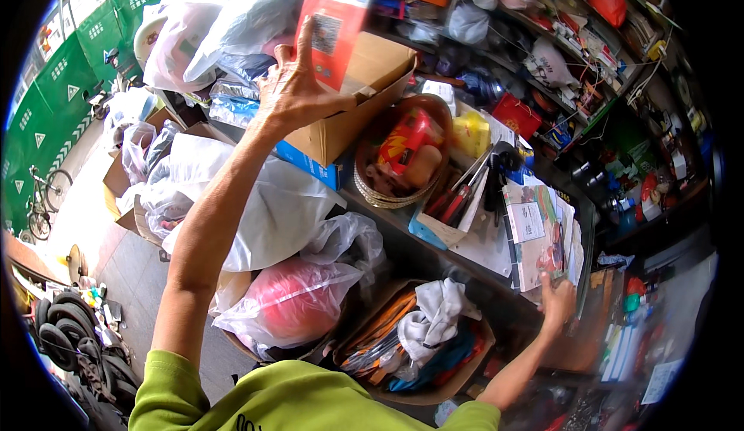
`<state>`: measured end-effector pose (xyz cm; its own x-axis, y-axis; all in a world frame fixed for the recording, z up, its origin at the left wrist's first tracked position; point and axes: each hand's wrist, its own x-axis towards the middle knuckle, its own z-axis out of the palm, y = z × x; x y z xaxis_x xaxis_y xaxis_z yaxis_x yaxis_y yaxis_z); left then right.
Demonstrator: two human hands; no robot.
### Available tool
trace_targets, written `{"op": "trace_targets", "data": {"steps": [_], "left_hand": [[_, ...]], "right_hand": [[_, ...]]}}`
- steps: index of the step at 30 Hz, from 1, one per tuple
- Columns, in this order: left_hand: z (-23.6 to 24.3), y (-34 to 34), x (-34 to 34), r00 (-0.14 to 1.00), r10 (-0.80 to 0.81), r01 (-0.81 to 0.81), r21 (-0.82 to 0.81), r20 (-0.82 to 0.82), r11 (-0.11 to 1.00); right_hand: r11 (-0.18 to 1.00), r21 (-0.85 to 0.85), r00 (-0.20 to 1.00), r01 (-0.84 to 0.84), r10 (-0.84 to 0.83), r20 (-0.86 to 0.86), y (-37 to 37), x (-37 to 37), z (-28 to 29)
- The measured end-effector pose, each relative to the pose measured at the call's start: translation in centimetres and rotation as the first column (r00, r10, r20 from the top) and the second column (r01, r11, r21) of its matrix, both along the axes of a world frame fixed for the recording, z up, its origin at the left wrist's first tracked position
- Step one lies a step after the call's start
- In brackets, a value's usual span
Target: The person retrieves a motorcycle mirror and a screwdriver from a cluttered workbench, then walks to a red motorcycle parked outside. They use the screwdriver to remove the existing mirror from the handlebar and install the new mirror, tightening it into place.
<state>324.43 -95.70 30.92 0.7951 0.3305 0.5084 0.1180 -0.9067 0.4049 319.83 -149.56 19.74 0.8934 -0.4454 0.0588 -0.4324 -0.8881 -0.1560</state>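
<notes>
My left hand (298,90) reaches up to a red card with a square code (332,40). Its index finger lies along the card's left edge and its thumb stretches out over a brown cardboard box (380,67); the other fingertips are partly hidden. Down at the right, my right hand (558,301) has its thumb on the lower edge of a booklet with a picture cover (536,237), fingers curled in beneath. Between the hands stands a round basket (397,199) with a red and yellow packet (409,143). Beside it is a tray of pens and tools (461,202).
White plastic bags (267,206) crowd the left side. Below the counter sit a bag with something pink (291,301) and a carton of cloths and packets (422,338). Packed shelves (558,51) rise at the right. Green panels (46,113) and a bicycle (46,199) stand far left.
</notes>
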Motion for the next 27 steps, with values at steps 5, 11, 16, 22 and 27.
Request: {"op": "trace_targets", "data": {"steps": [5, 11, 16, 22, 27], "left_hand": [[-1.0, 0.9, -0.5, 0.993, 0.015, -0.021, 0.055, 0.121, 0.998], [-0.9, -0.3, 0.0, 0.993, 0.0, -0.003, 0.027, 0.12, 1.0], [-0.9, -0.2, -0.4, 0.995, 0.035, -0.036, 0.002, 0.092, 0.999], [-0.6, -0.2, -0.4, 0.994, 0.06, -0.062, 0.019, 0.091, 0.998], [-0.4, 0.2, -0.5, 0.999, 0.014, -0.013, -0.026, 0.039, 1.0]], "right_hand": [[0.707, 0.302, 0.664, -0.64, 0.311, 0.68, 14.3, 3.2, 6.0], [0.159, 0.156, 0.217, -0.975, 0.524, 0.823, 33.2, 13.3, 11.0], [0.529, 0.091, 0.534, -0.844, 0.809, 0.246, 40.6, 16.3, 12.3], [0.367, 0.6, 0.636, -0.711, 0.699, 0.326, 41.0, 18.6, 10.3], [0.019, 0.83, 0.752, -0.557, 0.435, 0.495, 40.4, 18.6, 9.6]]}}
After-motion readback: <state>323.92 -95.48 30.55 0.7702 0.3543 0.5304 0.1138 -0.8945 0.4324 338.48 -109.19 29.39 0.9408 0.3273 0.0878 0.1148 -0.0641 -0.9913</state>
